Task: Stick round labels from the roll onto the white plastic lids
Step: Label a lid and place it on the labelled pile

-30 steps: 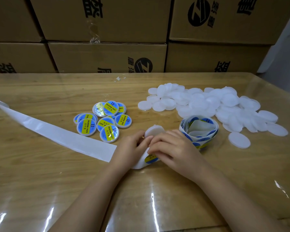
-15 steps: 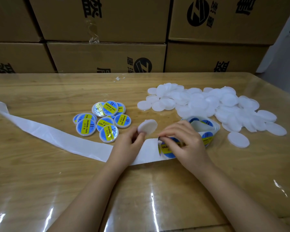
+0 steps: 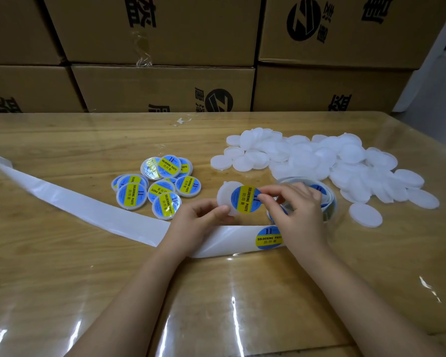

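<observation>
Left hand (image 3: 201, 219) pinches a blank lid (image 3: 223, 198), and right hand (image 3: 298, 211) pinches the label (image 3: 245, 199) by its edge, partly over the lid. I'd centre it first, then lay it down from one side and rub outward to avoid bubbles. Roll (image 3: 330, 202) sits just behind.

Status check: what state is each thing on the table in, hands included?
held lid: raised, tilted.
peeled label: laid over the held lid's right part.
left hand: grips the held lid's edge.
right hand: pinches the peeled label.
label roll: partly unwound.
backing strip: mostly bare, next label on it.
labelled lids: piled.
blank lids: heaped, unlabelled.
</observation>
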A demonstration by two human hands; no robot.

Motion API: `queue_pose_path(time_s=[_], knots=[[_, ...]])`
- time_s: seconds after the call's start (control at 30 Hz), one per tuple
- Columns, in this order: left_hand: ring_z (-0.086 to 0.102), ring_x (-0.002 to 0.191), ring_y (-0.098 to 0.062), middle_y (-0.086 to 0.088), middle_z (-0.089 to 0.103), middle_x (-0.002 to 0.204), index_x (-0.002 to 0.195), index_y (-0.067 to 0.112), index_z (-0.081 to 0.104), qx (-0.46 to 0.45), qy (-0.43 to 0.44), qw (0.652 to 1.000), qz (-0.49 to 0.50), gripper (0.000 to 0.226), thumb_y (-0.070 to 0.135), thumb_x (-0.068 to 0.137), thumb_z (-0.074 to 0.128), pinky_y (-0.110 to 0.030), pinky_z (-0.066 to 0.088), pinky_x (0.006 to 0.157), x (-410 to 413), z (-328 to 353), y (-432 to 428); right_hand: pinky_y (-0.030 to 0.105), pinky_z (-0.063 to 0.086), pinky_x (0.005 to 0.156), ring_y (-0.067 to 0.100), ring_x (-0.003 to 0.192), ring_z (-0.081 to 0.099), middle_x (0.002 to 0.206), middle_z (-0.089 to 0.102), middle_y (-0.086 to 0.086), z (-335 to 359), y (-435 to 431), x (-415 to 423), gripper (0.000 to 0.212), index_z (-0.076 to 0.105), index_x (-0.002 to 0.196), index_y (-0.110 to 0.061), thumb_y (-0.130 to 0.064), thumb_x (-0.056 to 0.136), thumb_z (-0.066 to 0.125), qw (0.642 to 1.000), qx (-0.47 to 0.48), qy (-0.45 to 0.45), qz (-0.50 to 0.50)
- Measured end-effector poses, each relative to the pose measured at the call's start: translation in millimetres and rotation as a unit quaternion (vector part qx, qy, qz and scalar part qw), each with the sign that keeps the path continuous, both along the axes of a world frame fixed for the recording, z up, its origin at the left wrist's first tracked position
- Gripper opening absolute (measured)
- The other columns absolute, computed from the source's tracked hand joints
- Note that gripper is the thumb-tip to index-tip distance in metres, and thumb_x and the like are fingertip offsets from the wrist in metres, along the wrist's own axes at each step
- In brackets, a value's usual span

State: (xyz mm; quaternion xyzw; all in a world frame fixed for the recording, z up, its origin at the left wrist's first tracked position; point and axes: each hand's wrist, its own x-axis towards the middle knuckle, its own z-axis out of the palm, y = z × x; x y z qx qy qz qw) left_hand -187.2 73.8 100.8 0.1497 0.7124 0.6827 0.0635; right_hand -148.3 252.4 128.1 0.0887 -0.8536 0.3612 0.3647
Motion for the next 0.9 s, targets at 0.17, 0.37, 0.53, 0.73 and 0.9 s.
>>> queue_pose_path(time_s=[0.17,0.37,0.53,0.73,0.9], knots=[[0.067,0.095,-0.026,-0.004,0.075,0.088,0.088,0.009,0.073,-0.031,0.016,0.999,-0.008,0.034,0.038,0.074,0.063,-0.032,0.049,0.09,1,-1,0,0.047,0.037,0.082,0.019,0.067,0.059,0.071,0.056,-0.018,0,-2,0,0.01,0.073,0.079,-0.014,-0.022,0.079,0.067,1.0,0.03,-0.003,-0.004],[0.066,0.086,-0.012,-0.002,0.074,0.087,0.089,0.009,0.073,-0.053,0.025,0.998,-0.006,0.019,0.025,0.083,0.064,-0.019,0.048,0.079,1,-1,0,0.043,0.035,0.08,0.016,0.066,0.058,0.073,0.051,-0.023,-4,-3,-3,0.007,0.073,0.077,-0.015,-0.021,0.077,0.069,0.998,0.055,0.008,-0.016],[0.064,0.079,-0.001,0.006,0.074,0.082,0.087,0.015,0.073,-0.052,0.026,0.998,-0.014,0.01,0.016,0.087,0.063,-0.011,0.046,0.074,2,0,2,0.04,0.033,0.081,0.012,0.068,0.056,0.074,0.051,-0.024,-6,-2,-5,0.007,0.073,0.078,-0.017,-0.023,0.078,0.069,0.998,0.062,0.004,-0.023],[0.064,0.08,-0.002,0.005,0.074,0.084,0.089,0.013,0.073,-0.051,0.026,0.998,-0.013,0.011,0.016,0.087,0.062,-0.011,0.047,0.075,2,0,2,0.038,0.03,0.082,0.012,0.068,0.056,0.072,0.051,-0.024,-9,-1,-6,0.006,0.073,0.078,-0.019,-0.024,0.078,0.069,0.998,0.062,-0.001,-0.03],[0.064,0.081,-0.004,0.0,0.074,0.087,0.09,0.011,0.073,-0.057,0.027,0.998,-0.01,0.012,0.015,0.087,0.062,-0.014,0.048,0.076,4,2,2,0.036,0.029,0.081,0.011,0.067,0.055,0.071,0.05,-0.024,-11,-1,-7,0.006,0.073,0.078,-0.02,-0.025,0.078,0.069,0.997,0.069,0.001,-0.034]])
